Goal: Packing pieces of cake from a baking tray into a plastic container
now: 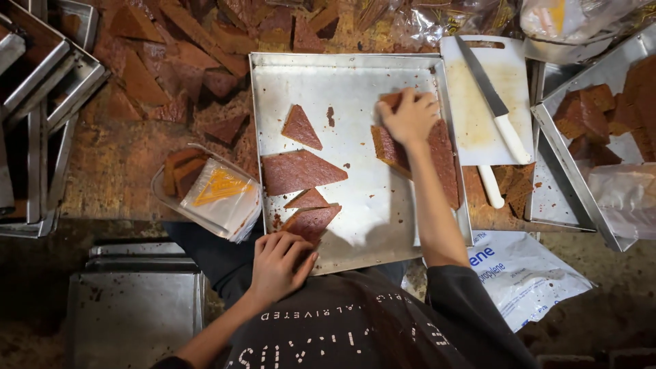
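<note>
A square metal tray (355, 82) lies in front of me with brown cake slices on it. My right hand (410, 116) reaches to the tray's far right and presses on a large brown slab (447, 160), fingers curled over a small piece at its top. My left hand (280, 263) rests at the tray's near edge, fingertips touching a triangular slice (313, 220). Between them lie a wide wedge (297, 171), a small triangle (307, 199) and another triangle (301, 128) further up.
A white cutting board (471, 116) with a white-handled knife (493, 102) sits right of the tray. A clear plastic tub (205, 188) with slices and wrappers is left. Loose cake offcuts (171, 61) cover the wooden table behind. More metal trays (594, 137) flank both sides.
</note>
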